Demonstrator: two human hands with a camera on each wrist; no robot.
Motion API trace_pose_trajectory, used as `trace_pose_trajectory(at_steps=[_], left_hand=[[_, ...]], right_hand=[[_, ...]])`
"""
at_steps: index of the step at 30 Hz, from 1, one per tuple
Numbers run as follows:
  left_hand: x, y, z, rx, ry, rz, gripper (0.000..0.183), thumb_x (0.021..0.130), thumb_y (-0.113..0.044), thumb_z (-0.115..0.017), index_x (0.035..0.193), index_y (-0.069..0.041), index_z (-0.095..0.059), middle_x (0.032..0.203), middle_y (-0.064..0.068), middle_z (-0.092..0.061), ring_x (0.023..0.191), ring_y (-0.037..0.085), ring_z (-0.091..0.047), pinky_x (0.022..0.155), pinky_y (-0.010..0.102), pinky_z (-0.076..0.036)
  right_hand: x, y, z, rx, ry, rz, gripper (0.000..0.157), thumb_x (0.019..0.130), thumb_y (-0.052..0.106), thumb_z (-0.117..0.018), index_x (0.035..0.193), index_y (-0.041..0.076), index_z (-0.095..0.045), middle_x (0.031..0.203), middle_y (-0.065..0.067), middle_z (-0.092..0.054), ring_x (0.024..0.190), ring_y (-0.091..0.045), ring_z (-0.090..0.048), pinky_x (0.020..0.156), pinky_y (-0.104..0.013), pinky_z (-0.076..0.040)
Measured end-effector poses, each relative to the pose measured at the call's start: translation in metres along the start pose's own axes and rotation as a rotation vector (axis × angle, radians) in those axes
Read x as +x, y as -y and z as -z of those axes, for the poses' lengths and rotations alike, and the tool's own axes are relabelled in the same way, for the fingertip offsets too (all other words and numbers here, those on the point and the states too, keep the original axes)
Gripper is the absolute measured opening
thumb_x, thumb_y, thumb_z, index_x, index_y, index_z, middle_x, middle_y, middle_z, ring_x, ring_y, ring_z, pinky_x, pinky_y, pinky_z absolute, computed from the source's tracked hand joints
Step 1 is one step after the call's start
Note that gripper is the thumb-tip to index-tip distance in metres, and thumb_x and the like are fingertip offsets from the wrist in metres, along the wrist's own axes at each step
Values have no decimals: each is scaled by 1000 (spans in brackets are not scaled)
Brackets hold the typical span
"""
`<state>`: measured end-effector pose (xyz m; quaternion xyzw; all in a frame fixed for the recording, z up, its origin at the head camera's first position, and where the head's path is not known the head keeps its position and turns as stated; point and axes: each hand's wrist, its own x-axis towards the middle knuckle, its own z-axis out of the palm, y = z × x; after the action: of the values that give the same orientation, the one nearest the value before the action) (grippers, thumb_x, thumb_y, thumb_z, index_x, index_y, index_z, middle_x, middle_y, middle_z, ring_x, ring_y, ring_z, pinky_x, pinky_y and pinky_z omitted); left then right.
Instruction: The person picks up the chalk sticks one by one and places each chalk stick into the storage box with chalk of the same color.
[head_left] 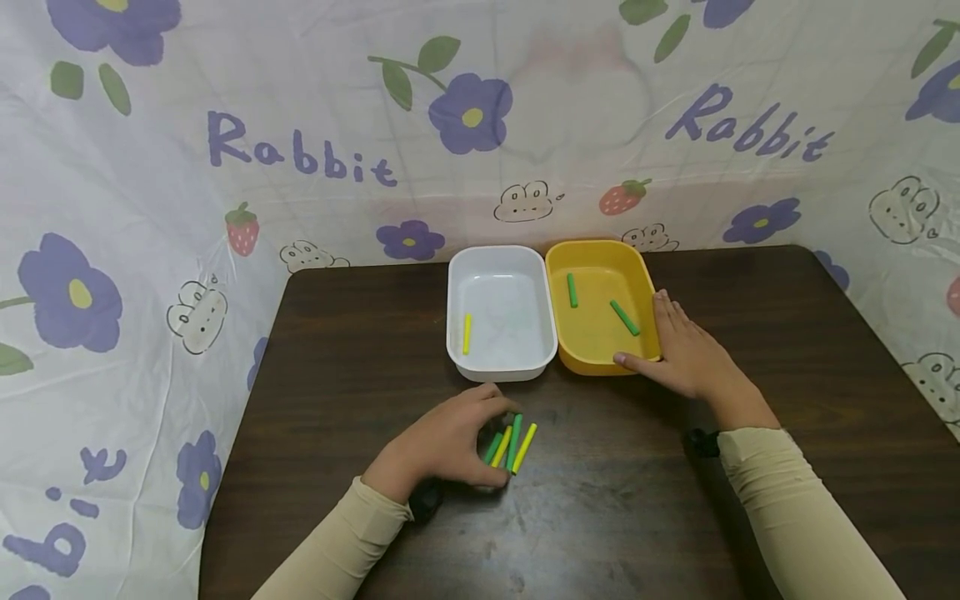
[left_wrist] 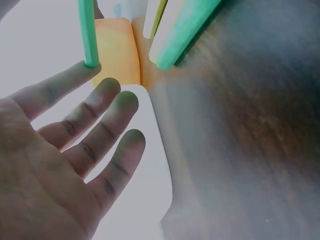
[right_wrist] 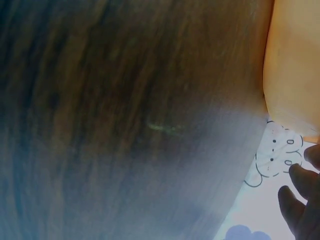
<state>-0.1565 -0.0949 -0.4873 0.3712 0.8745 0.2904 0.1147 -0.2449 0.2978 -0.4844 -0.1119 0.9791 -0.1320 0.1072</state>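
Observation:
My left hand (head_left: 457, 437) pinches a green stick (head_left: 514, 442) end to end between thumb and index finger. In the left wrist view this green stick (left_wrist: 87, 35) meets the index fingertip, and the other fingers are spread. Beside and under it on the table are two yellow sticks, one (head_left: 525, 450) to the right, and another green stick (head_left: 492, 448), partly hidden by the hand. My right hand (head_left: 693, 354) rests against the near right corner of the yellow container (head_left: 597, 364), thumb at the front rim, fingers fairly straight along the side wall.
Left of the yellow container, touching it, stands a white container (head_left: 502, 372) with one yellow stick (head_left: 467, 333) inside. Two green sticks, one (head_left: 624, 317) near the right wall, lie in the yellow container. A printed cloth (head_left: 450, 192) hangs behind the dark wooden table (head_left: 352, 350).

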Motion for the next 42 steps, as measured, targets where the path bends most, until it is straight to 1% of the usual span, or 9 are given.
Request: trace_pose_trajectory(at_steps=[5,17,21,27,30,33,36,39,42], left_hand=[[0,-2,2,-23,-31,-17,76,76,-41,-88,143,-13,-64,125,3,-62,102,21,-62,85,25,-52],[0,-6,4,-40,-57,-24,76,77,-42,-89,144,-16,-63,127,4,-62,105,21,-63,86,27,-54],[1,-7,5,-18,-74,-33,77,77,-44,-88,145,-19,-62,131,3,-62,106,22,-62,86,28,-54],[3,-9,6,-2,-105,-61,78,78,-46,-86,147,-18,-60,131,-1,-60,105,21,-61,85,26,-52],[5,-10,6,-12,-132,-81,78,79,-45,-85,147,-19,-59,130,-6,-58,106,20,-61,87,26,-53],[8,-9,6,-47,-171,-104,77,80,-43,-86,148,-20,-58,127,-9,-56,106,18,-60,89,31,-56],[11,-10,6,-84,-220,-113,78,79,-41,-88,149,-23,-58,125,-8,-58,107,13,-58,91,35,-57],[14,-11,7,-88,-269,-112,78,78,-42,-89,148,-25,-60,127,-8,-60,110,6,-55,95,34,-56],[16,-13,8,-90,-304,-116,76,78,-41,-90,146,-23,-62,127,-8,-60,112,5,-55,97,36,-57]], right_hand=[[0,0,-1,-22,-4,3,125,94,85,-43,167,1,14,176,-22,13,164,-48,-3,130,-67,-12],[-1,-1,0,-39,-40,27,125,95,83,-46,167,1,13,176,-20,19,165,-45,7,131,-66,-7],[-1,0,1,-38,-36,25,124,95,83,-46,167,0,12,176,-21,16,165,-44,6,131,-64,-7],[0,-1,0,-45,-44,29,124,95,83,-46,168,-1,10,177,-23,12,165,-44,3,131,-64,-9],[1,-2,-1,-49,-44,31,125,95,84,-45,167,-1,11,176,-24,12,165,-45,3,131,-64,-10],[1,-2,-2,-52,-39,31,125,95,84,-44,167,-1,12,176,-23,14,165,-45,3,131,-65,-10],[1,-2,-2,-52,-32,29,125,95,85,-43,167,0,14,176,-22,16,165,-45,4,131,-65,-8],[1,-2,-2,-55,-28,28,125,95,84,-43,167,1,16,176,-21,17,165,-45,4,131,-64,-7],[1,-2,-1,-60,-27,27,125,95,85,-42,167,1,15,176,-22,17,165,-45,4,131,-64,-6]])
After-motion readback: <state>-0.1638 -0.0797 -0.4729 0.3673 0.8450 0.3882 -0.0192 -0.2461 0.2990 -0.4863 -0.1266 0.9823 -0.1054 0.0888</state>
